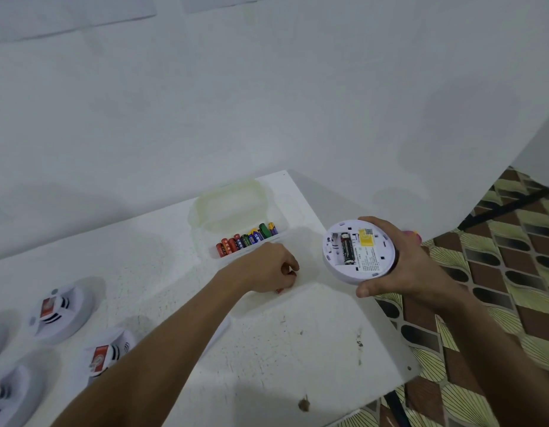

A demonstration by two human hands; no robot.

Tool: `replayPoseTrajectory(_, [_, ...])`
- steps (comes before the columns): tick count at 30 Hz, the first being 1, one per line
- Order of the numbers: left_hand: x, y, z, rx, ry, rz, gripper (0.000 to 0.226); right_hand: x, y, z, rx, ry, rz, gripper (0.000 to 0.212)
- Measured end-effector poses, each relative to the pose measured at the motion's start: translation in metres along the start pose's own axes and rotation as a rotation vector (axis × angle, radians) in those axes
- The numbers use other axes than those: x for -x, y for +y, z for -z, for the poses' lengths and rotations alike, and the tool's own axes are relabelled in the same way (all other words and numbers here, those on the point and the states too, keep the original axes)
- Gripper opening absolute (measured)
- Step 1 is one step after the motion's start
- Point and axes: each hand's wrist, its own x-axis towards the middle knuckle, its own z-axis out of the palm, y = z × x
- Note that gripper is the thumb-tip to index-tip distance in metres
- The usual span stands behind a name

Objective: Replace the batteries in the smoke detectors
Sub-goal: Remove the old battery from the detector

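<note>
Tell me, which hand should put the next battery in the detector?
Probably the left hand: it already pinches a red battery on the table. The right hand is busy gripping the open detector.

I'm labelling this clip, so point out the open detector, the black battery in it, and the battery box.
Detector (371, 260): head view, label on its open back.
Black battery (347, 248): head view, middle of its body.
Battery box (284, 234): head view, clear right wall.
</note>
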Motion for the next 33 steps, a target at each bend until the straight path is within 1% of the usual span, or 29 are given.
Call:
replayPoseTrajectory(3, [0.006,0.002,0.004,0.095,0.054,-0.004,0.027,-0.001,0.001,-0.004,-0.039,-0.006,-0.017,0.097])
replayPoseTrajectory(6, [0.017,0.009,0.016,0.174,0.188,-0.013,0.02,-0.003,0.001,-0.008,-0.057,-0.009,-0.01,0.096])
replayPoseTrajectory(8, [0.029,0.016,0.027,0.239,0.352,-0.012,0.015,-0.006,-0.001,-0.013,-0.082,-0.023,-0.004,0.094])
replayPoseTrajectory(9, [0.035,0.021,0.033,0.321,0.458,-0.03,0.012,-0.007,-0.003,-0.016,-0.09,-0.03,0.0,0.094])
replayPoseTrajectory(11, [0.049,0.032,0.041,0.566,0.661,-0.076,0.012,-0.012,-0.006,-0.022,-0.091,-0.042,0.013,0.094])
replayPoseTrajectory(12, [0.056,0.037,0.043,0.668,0.725,-0.106,0.013,-0.015,-0.008,-0.026,-0.087,-0.045,0.025,0.094])
replayPoseTrajectory(13, [0.063,0.041,0.043,0.722,0.765,-0.137,0.014,-0.018,-0.01,-0.03,-0.082,-0.046,0.04,0.093])
replayPoseTrajectory(15, [0.072,0.043,0.038,0.688,0.81,-0.2,0.016,-0.025,-0.016,-0.038,-0.084,-0.057,0.075,0.089])
replayPoseTrajectory(17, [0.078,0.038,0.031,0.485,0.865,-0.272,0.014,-0.032,-0.022,-0.046,-0.1,-0.074,0.103,0.085])
replayPoseTrajectory(19, [0.082,0.027,0.024,0.263,0.922,-0.341,0.011,-0.038,-0.026,-0.053,-0.122,-0.102,0.112,0.085])
replayPoseTrajectory(21, [0.089,0.018,0.02,0.153,0.932,-0.371,0.011,-0.042,-0.027,-0.061,-0.128,-0.132,0.114,0.089])
replayPoseTrajectory(23, [0.099,0.01,0.02,0.143,0.886,-0.363,0.009,-0.047,-0.03,-0.068,-0.129,-0.16,0.129,0.09])
replayPoseTrajectory(25, [0.11,0.004,0.02,0.18,0.842,-0.304,0.009,-0.052,-0.036,-0.077,-0.127,-0.194,0.143,0.088])
replayPoseTrajectory(27, [0.12,0.001,0.022,0.256,0.831,-0.19,0.011,-0.057,-0.041,-0.087,-0.126,-0.232,0.152,0.089])
replayPoseTrajectory(28, [0.125,0.0,0.024,0.318,0.82,-0.11,0.017,-0.058,-0.043,-0.092,-0.125,-0.249,0.154,0.09])
replayPoseTrajectory(29, [0.13,-0.002,0.026,0.39,0.797,-0.016,0.031,-0.059,-0.045,-0.096,-0.125,-0.268,0.157,0.09])
replayPoseTrajectory(31, [0.141,-0.006,0.032,0.537,0.704,0.182,0.063,-0.061,-0.05,-0.104,-0.132,-0.31,0.163,0.089])
replayPoseTrajectory(32, [0.147,-0.008,0.035,0.587,0.645,0.249,0.076,-0.061,-0.052,-0.108,-0.137,-0.331,0.165,0.087])
replayPoseTrajectory(33, [0.152,-0.011,0.037,0.627,0.586,0.285,0.084,-0.062,-0.054,-0.113,-0.135,-0.353,0.17,0.086])
